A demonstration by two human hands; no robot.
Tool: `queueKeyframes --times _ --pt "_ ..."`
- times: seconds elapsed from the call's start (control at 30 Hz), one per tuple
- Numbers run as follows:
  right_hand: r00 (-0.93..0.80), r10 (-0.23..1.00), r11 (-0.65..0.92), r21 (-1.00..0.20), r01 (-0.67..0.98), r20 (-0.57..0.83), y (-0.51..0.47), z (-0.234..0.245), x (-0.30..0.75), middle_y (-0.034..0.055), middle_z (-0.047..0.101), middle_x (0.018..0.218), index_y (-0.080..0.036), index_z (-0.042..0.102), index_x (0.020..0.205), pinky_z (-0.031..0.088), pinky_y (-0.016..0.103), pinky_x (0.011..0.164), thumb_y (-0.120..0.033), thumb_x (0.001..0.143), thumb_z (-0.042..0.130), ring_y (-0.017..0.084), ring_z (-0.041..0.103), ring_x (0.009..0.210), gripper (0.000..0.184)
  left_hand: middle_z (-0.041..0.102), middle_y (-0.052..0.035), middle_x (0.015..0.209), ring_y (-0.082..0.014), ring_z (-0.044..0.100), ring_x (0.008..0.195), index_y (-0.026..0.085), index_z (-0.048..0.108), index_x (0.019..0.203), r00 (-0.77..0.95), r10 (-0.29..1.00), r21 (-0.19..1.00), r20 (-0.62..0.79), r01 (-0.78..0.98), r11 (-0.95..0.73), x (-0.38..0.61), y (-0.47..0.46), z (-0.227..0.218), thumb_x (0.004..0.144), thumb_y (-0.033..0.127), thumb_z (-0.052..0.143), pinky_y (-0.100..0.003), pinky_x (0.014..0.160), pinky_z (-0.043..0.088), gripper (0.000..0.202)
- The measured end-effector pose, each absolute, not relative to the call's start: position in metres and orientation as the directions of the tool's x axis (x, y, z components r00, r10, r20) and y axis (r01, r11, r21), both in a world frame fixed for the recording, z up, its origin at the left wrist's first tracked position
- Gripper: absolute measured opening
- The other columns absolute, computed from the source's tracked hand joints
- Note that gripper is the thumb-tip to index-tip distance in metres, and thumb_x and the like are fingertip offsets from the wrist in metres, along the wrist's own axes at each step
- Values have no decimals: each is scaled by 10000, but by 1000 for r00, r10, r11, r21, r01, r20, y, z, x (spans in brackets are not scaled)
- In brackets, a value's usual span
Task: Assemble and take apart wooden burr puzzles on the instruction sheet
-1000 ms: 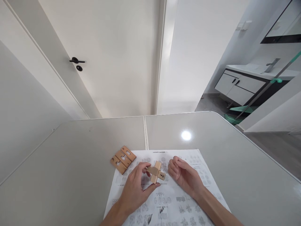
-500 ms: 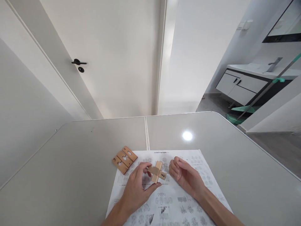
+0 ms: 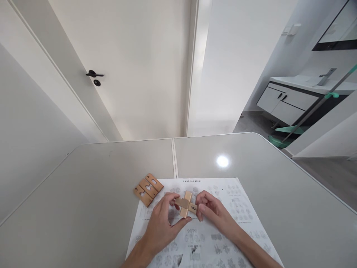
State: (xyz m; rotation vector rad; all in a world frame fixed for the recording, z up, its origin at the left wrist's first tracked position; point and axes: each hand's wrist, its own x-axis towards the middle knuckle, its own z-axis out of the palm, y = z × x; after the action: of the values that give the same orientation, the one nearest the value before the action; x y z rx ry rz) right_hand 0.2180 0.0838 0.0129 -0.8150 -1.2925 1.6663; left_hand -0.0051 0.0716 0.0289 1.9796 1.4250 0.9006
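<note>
Crossed wooden puzzle pieces (image 3: pixel 182 203), one marked with a 3, are held above the printed sheet. My left hand (image 3: pixel 163 219) grips them from the left, its thumb below and its fingers at the upper left. Close by on the right, my right hand (image 3: pixel 213 212) has its bent fingertips at the end marked 3. Whether those fingers pinch that end or only touch it I cannot make out. Three flat wooden pieces (image 3: pixel 148 189) with cut-out slots and numbers lie side by side at the sheet's upper left corner.
The sheet (image 3: pixel 200 238) with rows of small printed figures lies on a pale grey table (image 3: pixel 83 208) with a seam. Beyond the table stand a white door (image 3: pixel 139 74) with a black handle and, at the right, a sink cabinet (image 3: pixel 287 98).
My right hand has moved left to the end of the piece marked 3, and its fingers have loosened from a curled pose. The left hand keeps its hold.
</note>
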Motion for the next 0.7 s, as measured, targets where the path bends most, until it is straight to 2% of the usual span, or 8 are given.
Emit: queueKeyframes --times 0.27,0.37,0.5,0.6,0.7 --pt "-452 892 -38 -994 -98 11 79 6 213 24 650 753 -211 652 1060 454 319 679 -521 1010 606 181 576 703 317 648 -2 969 -191 654 835 269 561 1118 264 904 724 336 541 -427 -5 73 28 851 372 797 -322 787 547 372" --pt "-446 895 -45 -994 -104 6 80 6 213 32 676 777 -215 640 1067 474 321 683 -525 1013 598 185 609 712 317 649 -25 1047 -218 650 922 274 555 1167 253 937 762 241 548 -344 -5 72 29 806 362 842 -357 846 551 469" --pt "-437 899 -21 -997 -77 15 79 7 214 46 707 810 -221 633 1065 477 328 700 -525 1016 595 199 638 740 310 625 -96 1295 -293 628 1149 290 494 1358 265 959 830 102 509 -229 -7 71 29 780 430 852 -451 984 535 695" --pt "-430 902 11 -998 -56 34 78 7 214 48 705 813 -225 638 1054 463 327 695 -523 1019 587 203 624 742 304 617 -140 1383 -332 605 1253 278 460 1458 279 957 876 83 438 -204 -8 71 30 839 536 773 -507 1066 499 740" --pt "-415 908 35 -998 -52 53 77 6 212 46 686 825 -227 649 1035 446 319 675 -526 1000 618 204 593 747 302 653 -147 1384 -345 631 1259 263 514 1457 300 953 902 52 396 -174 -7 72 31 841 559 760 -501 1067 519 726"
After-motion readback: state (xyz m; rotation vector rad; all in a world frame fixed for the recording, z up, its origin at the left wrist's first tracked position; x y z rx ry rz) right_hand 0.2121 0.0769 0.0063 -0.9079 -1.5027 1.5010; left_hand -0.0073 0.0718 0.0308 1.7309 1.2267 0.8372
